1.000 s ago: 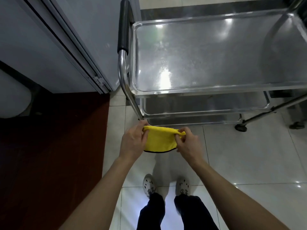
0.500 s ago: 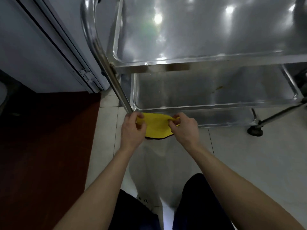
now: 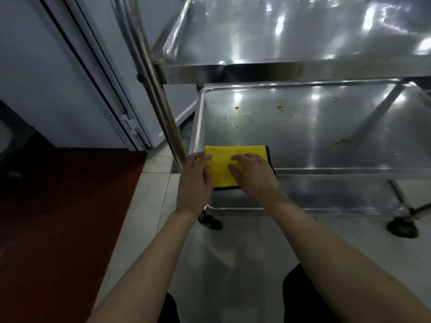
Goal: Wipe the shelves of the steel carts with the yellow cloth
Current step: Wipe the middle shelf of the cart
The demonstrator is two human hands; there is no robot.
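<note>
Yellow cloth (image 3: 222, 166) folded, lying at the middle shelf's (image 3: 326, 136) near-left corner and draped over its front rim. My left grip (image 3: 194, 183) and right grip (image 3: 253, 176) press it, fingers flat. Yellowish spots (image 3: 236, 108) farther in are unwiped, so wiping looks barely begun.

A: Gap between shiny steel top shelf (image 3: 279, 68) and stained steel middle shelf (image 3: 303, 141)?
B: Open centre-right of frame. Slanted steel tube post (image 3: 162, 113) blocks left edge; folded yellow cloth (image 3: 221, 160) fills shelf's lower-left corner.
</note>
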